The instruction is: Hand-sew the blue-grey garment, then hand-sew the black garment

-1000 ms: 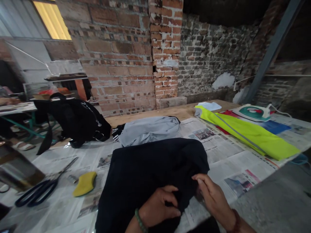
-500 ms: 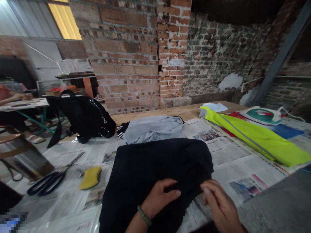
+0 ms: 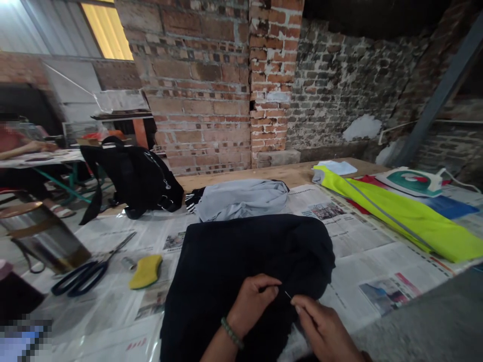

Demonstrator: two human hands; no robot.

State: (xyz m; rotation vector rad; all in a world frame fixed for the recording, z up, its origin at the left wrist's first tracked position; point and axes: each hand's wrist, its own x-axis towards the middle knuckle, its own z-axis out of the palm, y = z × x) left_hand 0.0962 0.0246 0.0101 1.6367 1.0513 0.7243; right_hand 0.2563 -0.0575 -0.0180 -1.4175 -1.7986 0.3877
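Dark navy cloth (image 3: 226,256), folded in a thick bundle, lies in front of me on the newspaper. My left hand (image 3: 254,301), with a green bead bracelet at the wrist, rests on it, thumb and forefinger closed in a pinch on the fabric. Just to the right, my right hand (image 3: 320,322) is closed with its fingertips round a thin, shiny needle (image 3: 288,295). The needle points up and left toward the left fingertips. Any thread is too fine to make out against the dark fabric.
Scissors (image 3: 90,274), a yellow sponge (image 3: 146,271) and a metal cup (image 3: 47,236) stand left. Behind lie a black backpack (image 3: 139,176) and grey garment (image 3: 241,198). Rightward are a neon-yellow garment (image 3: 392,216) and an iron (image 3: 411,181). A person (image 3: 22,146) sits far left.
My right hand has moved left and slightly down, close to my left hand, and the needle now shows. The left thumb and forefinger have closed together on the cloth.
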